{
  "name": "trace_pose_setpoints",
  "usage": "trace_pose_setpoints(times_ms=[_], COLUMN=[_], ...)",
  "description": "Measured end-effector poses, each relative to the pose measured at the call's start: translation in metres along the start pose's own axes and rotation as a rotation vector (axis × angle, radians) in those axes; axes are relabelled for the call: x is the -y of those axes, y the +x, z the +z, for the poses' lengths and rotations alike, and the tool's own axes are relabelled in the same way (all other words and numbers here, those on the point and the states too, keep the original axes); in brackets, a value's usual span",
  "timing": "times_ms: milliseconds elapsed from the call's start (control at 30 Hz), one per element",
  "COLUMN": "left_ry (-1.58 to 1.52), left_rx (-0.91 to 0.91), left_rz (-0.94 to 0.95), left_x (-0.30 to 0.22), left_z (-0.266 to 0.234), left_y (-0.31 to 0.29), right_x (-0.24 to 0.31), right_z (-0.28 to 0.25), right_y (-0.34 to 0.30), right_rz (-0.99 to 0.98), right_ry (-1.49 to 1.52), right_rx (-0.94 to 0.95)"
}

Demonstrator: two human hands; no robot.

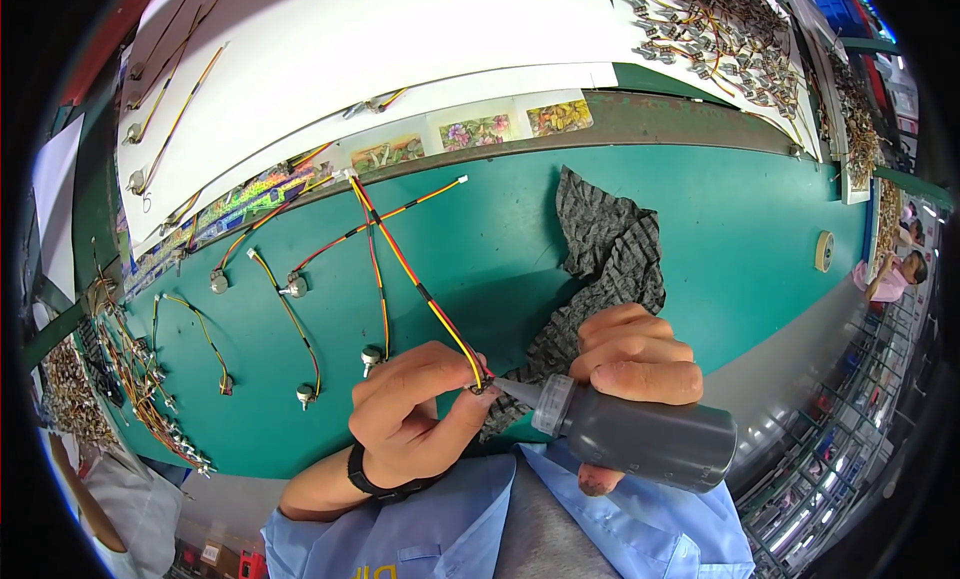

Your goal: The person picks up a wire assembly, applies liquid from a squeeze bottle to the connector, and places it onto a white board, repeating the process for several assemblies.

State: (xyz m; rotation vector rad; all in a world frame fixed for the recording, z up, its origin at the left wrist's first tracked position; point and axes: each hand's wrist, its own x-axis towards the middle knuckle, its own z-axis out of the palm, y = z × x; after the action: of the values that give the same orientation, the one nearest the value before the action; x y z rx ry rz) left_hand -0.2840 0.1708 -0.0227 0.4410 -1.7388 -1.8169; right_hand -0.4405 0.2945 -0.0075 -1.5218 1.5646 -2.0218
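Pinched between the fingers of my left hand (410, 409) is the near end of a potentiometer cable (425, 291), its red, yellow and black wires stretching away to a white plug at the far edge of the green table. My right hand (635, 364) is wrapped round a dark grey squeeze bottle (650, 439), tilted on its side. The bottle's thin nozzle (515, 389) points left and meets the cable end at my left fingertips. What sits under those fingertips is mostly hidden. Beyond my right hand lies a crumpled dark grey cloth (610, 229).
Several wired potentiometers (295, 284) lie spread over the green table (740, 239) at left, with a bundle of cables (150, 399) at its left edge. White boards (400, 29) stand at the back, one heaped with parts (720, 39). A tape roll (824, 251) is far right.
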Motion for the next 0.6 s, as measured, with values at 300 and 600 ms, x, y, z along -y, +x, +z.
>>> trace_pose_setpoints(times_ms=[300,600], left_ry=[-0.055,-0.191], left_rx=[0.001,0.139], left_rz=[-0.049,-0.077], left_x=[0.0,0.0], left_z=[0.0,-0.005], left_y=[-0.003,-0.003], right_x=[-0.001,-0.005], right_z=[-0.001,-0.005], right_y=[0.0,-0.011], right_rz=[-0.005,0.035], right_ry=[0.013,0.013], right_rx=[0.007,-0.164])
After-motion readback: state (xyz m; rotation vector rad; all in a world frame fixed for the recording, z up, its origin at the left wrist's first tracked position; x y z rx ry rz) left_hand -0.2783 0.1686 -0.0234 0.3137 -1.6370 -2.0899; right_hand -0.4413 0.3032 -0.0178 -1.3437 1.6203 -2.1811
